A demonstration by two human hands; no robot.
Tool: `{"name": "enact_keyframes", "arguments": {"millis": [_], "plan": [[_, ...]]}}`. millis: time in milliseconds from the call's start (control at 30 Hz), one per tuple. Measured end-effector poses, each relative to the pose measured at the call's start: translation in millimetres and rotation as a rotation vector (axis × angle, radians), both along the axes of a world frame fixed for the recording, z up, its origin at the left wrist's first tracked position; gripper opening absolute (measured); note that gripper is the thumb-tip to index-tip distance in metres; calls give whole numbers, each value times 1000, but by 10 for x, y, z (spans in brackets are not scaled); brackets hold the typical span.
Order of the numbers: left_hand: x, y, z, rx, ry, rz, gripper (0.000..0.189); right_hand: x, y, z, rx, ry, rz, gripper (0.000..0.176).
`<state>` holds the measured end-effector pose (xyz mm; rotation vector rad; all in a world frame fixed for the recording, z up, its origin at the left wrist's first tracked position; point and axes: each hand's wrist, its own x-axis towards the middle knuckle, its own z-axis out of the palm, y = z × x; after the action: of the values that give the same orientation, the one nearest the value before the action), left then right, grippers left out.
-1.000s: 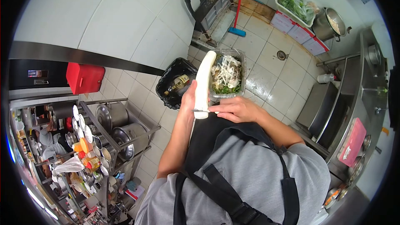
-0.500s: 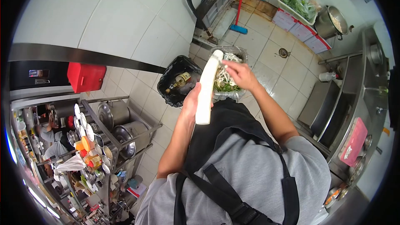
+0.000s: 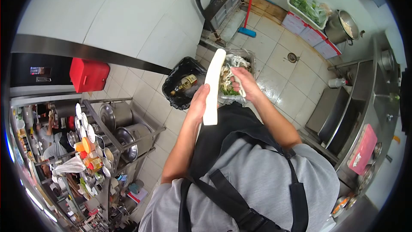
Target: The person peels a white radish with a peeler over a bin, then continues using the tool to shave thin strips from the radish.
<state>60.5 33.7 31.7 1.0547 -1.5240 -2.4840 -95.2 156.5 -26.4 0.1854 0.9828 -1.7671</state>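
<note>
A long, peeled white daikon radish (image 3: 214, 87) stands tilted in front of me, its narrower end pointing away. My left hand (image 3: 200, 102) is closed around its left side near the lower half. To the right of the radish, slightly apart from it, my right hand (image 3: 245, 81) grips a small peeler (image 3: 242, 89) with a pale handle; the fingers cover much of it. Beneath both hands is a bin (image 3: 252, 56) lined with clear plastic, holding pale peelings and green scraps. Left of it sits a black-lined bin (image 3: 168, 87) with a bottle inside.
A metal rack with big lidded pots (image 3: 128, 139) stands at left, near a red container (image 3: 89, 77). Steel sinks (image 3: 343, 114) and a pink cutting board (image 3: 363, 149) line the right. At the back are a broom (image 3: 247, 32) and a crate of greens (image 3: 319, 25). Another person is far left.
My right hand has moved from the radish's upper end down and slightly right, away from its surface. The radish has turned a little more upright in my left hand.
</note>
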Motion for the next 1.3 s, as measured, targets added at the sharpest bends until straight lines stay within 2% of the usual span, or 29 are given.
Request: {"name": "enact_keyframes", "arguments": {"millis": [33,100,300,367,633,933,1067,1133,1300], "plan": [[-46,39,-20,1,4,-13,47,60,-51,95,-41,-37,-17,38],[-101,106,-43,-97,25,-48,47,147,-128,234,-46,-53,-18,32],[-126,125,104,-55,-28,-72,50,118,-68,107,-212,-174,-39,27],[-116,130,107,-45,-16,-74,50,106,-34,82,-278,-200,-28,35],[-78,108,-88,-199,46,-117,47,106,-55,82,-225,-178,-30,39],[-71,116,-105,-286,35,-154,46,85,-74,139,-156,-143,-24,37],[-94,135,39,-144,31,-102,47,46,-76,91,-145,-106,-18,37],[-80,106,106,-37,-12,3,50,10,-60,22,-113,-102,-29,37],[-46,11,88,-76,40,-34,51,45,-39,197,-148,-129,-80,37]]}}
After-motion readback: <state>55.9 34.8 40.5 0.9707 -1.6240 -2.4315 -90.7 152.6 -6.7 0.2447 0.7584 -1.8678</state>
